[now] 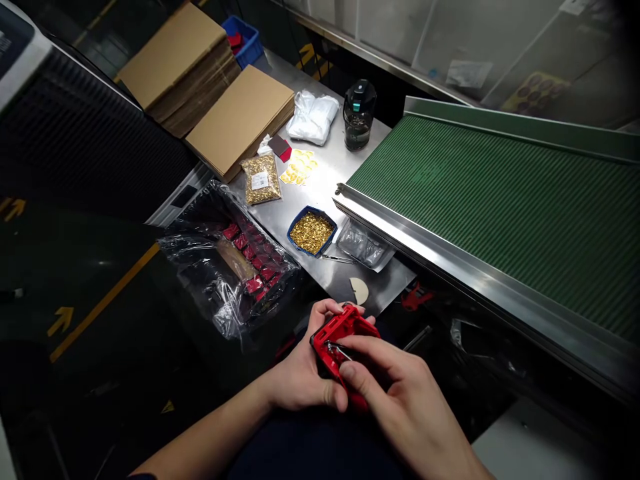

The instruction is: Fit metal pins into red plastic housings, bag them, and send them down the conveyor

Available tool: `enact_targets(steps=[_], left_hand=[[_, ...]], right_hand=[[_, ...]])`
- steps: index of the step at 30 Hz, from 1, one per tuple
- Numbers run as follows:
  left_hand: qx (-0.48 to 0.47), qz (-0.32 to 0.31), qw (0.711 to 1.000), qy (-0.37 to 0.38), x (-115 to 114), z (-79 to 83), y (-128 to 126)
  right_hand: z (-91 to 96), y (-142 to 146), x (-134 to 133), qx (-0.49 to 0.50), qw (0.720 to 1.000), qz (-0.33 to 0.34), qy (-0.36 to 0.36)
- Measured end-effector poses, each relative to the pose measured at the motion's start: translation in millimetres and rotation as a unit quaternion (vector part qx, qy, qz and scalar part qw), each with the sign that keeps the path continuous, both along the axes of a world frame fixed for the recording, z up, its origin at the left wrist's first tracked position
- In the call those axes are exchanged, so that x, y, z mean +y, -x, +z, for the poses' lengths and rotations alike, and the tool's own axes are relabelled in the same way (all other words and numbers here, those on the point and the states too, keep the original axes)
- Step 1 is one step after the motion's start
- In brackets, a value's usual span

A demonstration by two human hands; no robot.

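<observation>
Partly hidden, hollow red plastic casing (pixel 344 324) gripped by left hand (pixel 304 375), slim silver metal tool (pixel 342 351) pinched in right hand (pixel 413 390), tip unclear.

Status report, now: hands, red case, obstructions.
Left hand gripping red case. Right hand pinching thin metal piece at case. Right hand partly blocks view.

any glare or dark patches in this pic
Head view: glare whitens the metal table near the stickers; head view: bright streak along the conveyor rail, glints on the plastic liner; head view: floor at left very dark, red case dimmer than the table but readable.
</observation>
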State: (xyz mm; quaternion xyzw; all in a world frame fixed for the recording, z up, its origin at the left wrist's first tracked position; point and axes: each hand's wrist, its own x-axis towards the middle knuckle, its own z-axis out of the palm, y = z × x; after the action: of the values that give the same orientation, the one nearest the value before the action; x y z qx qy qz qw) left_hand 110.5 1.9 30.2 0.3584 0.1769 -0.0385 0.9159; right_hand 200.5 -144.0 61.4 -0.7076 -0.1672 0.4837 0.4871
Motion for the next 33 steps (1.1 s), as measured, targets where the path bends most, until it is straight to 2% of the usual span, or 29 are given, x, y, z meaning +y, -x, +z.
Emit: enact_targets(steps=[13, 19, 23, 28, 33], left_hand=[[0.004, -0.019, 1.000, -0.016, 2, -3.0, 2], [-0.004, -0.031, 0.999, 0.016, 4, -8.1, 1], [-0.005, -0.036, 0.999, 0.030, 6, -7.9, -1], [-0.008, -0.032, 0.999, 0.032, 4, -8.1, -2], [-0.012, -0.039, 0.999, 0.032, 3, -10.3, -2]], right_hand=[[0.1, 1, 4, 0.011, 1.000, -0.022, 0.008], [0.0, 3, -1, -0.129, 0.989, -0.073, 0.016], [2.6, 0, -2, -0.186, 0.981, -0.058, 0.005], [5.4, -3, 2, -0.150, 0.988, -0.025, -0.009], [2.0, -1, 4, -0.114, 0.993, -0.023, 0.004]])
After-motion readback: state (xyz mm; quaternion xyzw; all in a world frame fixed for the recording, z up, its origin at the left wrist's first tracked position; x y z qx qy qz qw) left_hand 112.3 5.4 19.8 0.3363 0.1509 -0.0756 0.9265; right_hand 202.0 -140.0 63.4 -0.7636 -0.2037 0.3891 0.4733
